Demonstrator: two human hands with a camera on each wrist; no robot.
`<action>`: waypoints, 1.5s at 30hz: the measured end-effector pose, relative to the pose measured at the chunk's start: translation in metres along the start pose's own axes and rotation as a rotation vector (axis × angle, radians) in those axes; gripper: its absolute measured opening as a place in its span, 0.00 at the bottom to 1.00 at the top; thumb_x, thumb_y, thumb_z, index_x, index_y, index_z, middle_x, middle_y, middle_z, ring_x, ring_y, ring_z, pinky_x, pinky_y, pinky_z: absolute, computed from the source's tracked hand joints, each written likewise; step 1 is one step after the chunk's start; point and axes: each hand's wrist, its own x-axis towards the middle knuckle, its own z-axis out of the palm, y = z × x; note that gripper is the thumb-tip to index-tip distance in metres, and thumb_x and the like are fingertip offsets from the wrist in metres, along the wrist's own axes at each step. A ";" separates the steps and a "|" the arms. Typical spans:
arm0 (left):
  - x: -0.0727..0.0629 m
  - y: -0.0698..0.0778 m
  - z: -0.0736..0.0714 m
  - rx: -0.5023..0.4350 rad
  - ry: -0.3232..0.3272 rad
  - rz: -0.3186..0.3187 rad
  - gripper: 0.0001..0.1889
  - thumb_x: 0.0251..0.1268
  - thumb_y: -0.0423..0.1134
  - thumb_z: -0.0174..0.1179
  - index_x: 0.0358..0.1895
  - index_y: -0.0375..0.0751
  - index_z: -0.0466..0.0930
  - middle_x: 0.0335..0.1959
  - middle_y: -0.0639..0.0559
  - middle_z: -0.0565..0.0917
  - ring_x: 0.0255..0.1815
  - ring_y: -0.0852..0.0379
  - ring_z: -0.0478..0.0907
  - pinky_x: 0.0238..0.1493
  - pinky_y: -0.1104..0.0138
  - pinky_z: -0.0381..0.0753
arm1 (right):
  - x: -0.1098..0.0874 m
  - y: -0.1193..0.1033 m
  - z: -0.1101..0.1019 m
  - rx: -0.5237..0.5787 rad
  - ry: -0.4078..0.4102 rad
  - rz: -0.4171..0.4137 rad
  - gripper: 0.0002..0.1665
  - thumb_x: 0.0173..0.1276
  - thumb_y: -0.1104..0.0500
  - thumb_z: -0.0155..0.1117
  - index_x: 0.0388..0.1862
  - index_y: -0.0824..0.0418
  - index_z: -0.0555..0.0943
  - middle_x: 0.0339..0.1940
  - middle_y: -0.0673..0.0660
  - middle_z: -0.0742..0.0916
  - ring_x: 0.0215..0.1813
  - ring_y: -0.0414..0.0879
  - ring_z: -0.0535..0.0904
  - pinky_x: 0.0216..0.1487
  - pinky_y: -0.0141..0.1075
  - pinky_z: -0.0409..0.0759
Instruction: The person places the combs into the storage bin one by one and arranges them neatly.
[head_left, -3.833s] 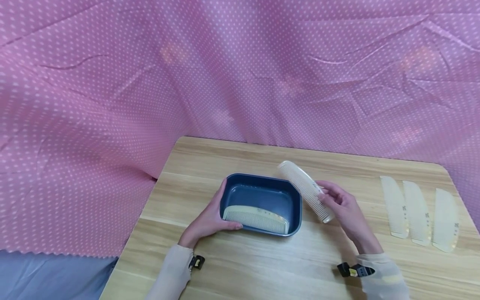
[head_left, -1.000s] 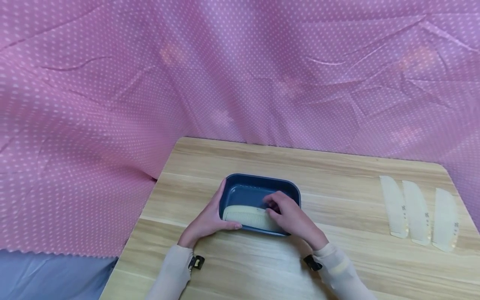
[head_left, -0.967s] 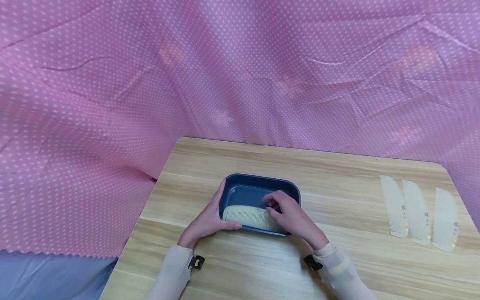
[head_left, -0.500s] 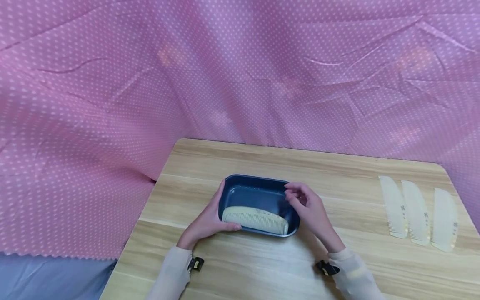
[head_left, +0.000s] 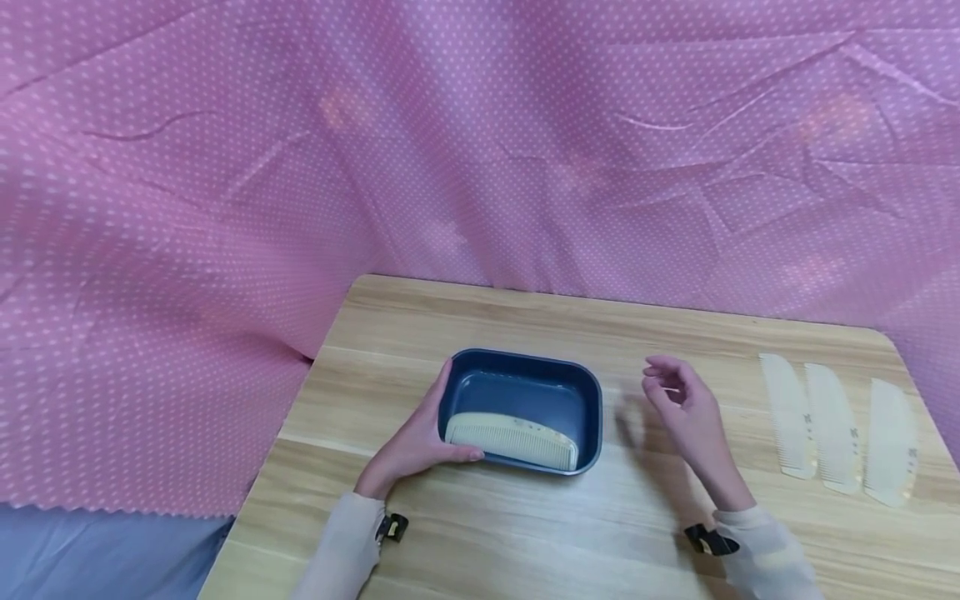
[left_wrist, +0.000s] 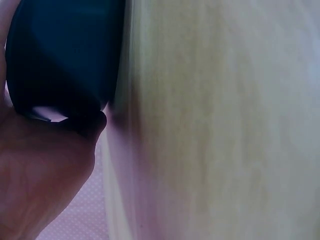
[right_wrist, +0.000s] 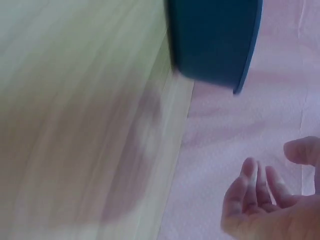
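Note:
A dark blue rectangular dish [head_left: 517, 393] stands on the wooden table. My left hand [head_left: 420, 437] grips its left end, thumb along the near rim and fingers at the far side; the left wrist view shows the dish [left_wrist: 65, 55] held there from close up. A cream comb [head_left: 512, 442] lies inside along the near wall, teeth facing me. Right of the dish, my right hand [head_left: 686, 408] hovers with loosely bent fingers and nothing in them. In the right wrist view, this hand [right_wrist: 270, 200] is apart from the dish [right_wrist: 215, 42].
Three more pale combs lie side by side at the table's right: a left one [head_left: 787, 417], a middle one [head_left: 834, 429] and a right one [head_left: 890, 442]. Pink dotted cloth [head_left: 480, 150] hangs behind the table's back edge.
The right hand carried a comb beside the dish, reached into the dish, then came out without it and moved right. The left hand has kept its grip on the dish.

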 end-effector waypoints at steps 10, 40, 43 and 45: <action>0.002 0.001 0.000 -0.028 -0.001 0.019 0.78 0.50 0.45 0.89 0.90 0.73 0.30 0.91 0.62 0.42 0.89 0.53 0.40 0.83 0.35 0.44 | 0.003 0.017 -0.040 -0.076 0.178 0.176 0.26 0.82 0.59 0.67 0.72 0.70 0.77 0.56 0.53 0.85 0.53 0.32 0.79 0.55 0.19 0.76; -0.002 0.013 -0.001 -0.064 -0.018 0.003 0.76 0.53 0.36 0.87 0.92 0.58 0.30 0.92 0.47 0.39 0.90 0.47 0.37 0.83 0.35 0.39 | 0.001 0.067 -0.125 -0.546 0.068 0.517 0.50 0.76 0.50 0.67 0.75 0.89 0.61 0.68 0.95 0.60 0.70 0.89 0.54 0.67 0.77 0.60; -0.006 0.026 -0.002 -0.081 -0.021 0.012 0.75 0.53 0.36 0.86 0.92 0.58 0.31 0.92 0.45 0.41 0.90 0.46 0.38 0.83 0.34 0.39 | -0.002 0.070 -0.129 -0.594 0.025 0.530 0.49 0.74 0.51 0.67 0.73 0.89 0.61 0.66 0.96 0.60 0.67 0.90 0.55 0.64 0.76 0.61; -0.007 0.031 -0.003 -0.084 -0.020 0.020 0.75 0.53 0.37 0.86 0.92 0.58 0.32 0.92 0.45 0.41 0.90 0.45 0.38 0.82 0.33 0.40 | -0.003 0.072 -0.131 -0.617 -0.001 0.532 0.48 0.73 0.52 0.67 0.72 0.89 0.60 0.64 0.95 0.60 0.65 0.89 0.55 0.62 0.76 0.62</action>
